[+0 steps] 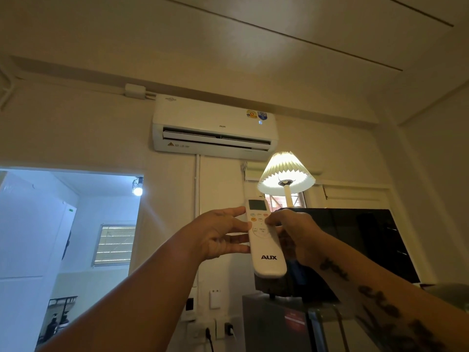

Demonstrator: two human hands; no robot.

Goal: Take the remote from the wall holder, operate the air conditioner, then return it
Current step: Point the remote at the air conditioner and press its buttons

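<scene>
1. Cream walls (76, 123), pale ceiling (228, 34), all dim and warm.
2. Right of centre a lamp (286, 171) glows, its pleated shade lit.
3. Below it, a dark screen (355, 240) stands on a grey cabinet (274, 326).
4. On the left, a doorway (83, 212) opens on a brighter, bluish room with a bulb (137, 190) and a louvred window (115, 245).
5. Sockets (215, 298) sit low on the wall.

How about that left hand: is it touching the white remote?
Touching. In the head view the left hand lays straight fingers against the left edge of the remote, no gap; the right hand grips the other side.
</scene>
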